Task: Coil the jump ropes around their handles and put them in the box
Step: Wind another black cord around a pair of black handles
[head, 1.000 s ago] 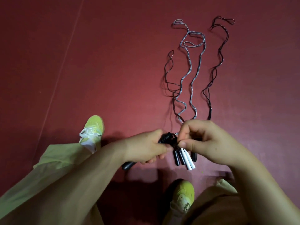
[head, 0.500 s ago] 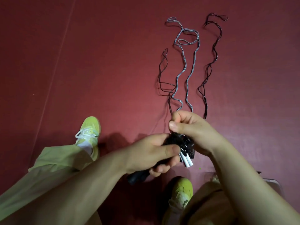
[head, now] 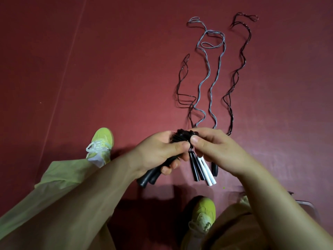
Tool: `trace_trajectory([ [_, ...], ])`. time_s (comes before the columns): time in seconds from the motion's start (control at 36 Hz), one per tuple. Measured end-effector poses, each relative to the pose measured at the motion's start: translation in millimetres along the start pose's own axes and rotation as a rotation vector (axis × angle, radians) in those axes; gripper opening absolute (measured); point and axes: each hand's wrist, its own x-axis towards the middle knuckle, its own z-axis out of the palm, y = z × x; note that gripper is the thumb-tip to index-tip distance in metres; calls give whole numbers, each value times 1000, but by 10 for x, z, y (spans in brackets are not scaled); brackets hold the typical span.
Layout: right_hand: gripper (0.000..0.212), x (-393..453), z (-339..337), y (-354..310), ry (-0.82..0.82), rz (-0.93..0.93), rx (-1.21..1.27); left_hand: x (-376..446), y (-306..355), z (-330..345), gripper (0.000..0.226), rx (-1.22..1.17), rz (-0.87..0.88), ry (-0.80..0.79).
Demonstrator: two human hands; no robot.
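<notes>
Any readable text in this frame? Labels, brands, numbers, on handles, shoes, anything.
None readable.
black handles: no print visible.
white handles: plain, no marking visible.
green shoes: no logo or lettering legible; the one at the bottom of the frame only shows scuffs.
red floor: no signs or marks with text.

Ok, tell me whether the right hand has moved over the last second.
Yes: the right hand has shifted slightly forward and left, away from the right shoe.
</notes>
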Motion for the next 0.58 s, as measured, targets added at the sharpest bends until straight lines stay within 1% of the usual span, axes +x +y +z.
trace_trajectory([
  [0.03,18,5,6,7,6,8,15,5,1,-5,6,12,13,-6],
  [0.08,19,18,14,21,30,32,70,17,-4,-17,21,19,34,-21],
  [0.14,19,27,32,26,54,35,142,19,-5,-34,42,-30,37,-35],
  [0.17,19,31,45,20,60,20,166,18,-6,-49,49,-72,30,-44],
  [0.19,22,35,54,13,62,-3,180,22,-5,-62,51,-114,25,-59],
  [0.25,26,41,76,9,63,-32,207,24,-22,-102,46,-175,23,-105],
  [0.31,19,42,68,14,96,-29,225,18,-47,-130,47,-217,10,-143],
  [0.36,16,44,31,46,158,-1,242,3,-45,-137,50,-202,-47,-165],
  [0.42,18,42,-18,92,211,25,285,-12,-39,-109,51,-93,-168,-147],
  [0.44,17,41,-44,115,229,32,301,-16,-42,-88,44,4,-221,-134],
  [0.47,15,43,-65,137,243,37,310,-11,-60,-80,31,99,-240,-120],
  [0.5,13,43,-84,155,254,43,313,-3,-76,-71,20,164,-235,-100],
  [0.53,12,45,-97,173,257,50,318,2,-88,-61,17,197,-219,-75],
  [0.56,11,48,-101,186,244,61,323,10,-94,-59,19,215,-201,-48],
  [0.58,15,54,-101,205,222,77,330,16,-97,-57,21,223,-188,-29],
])
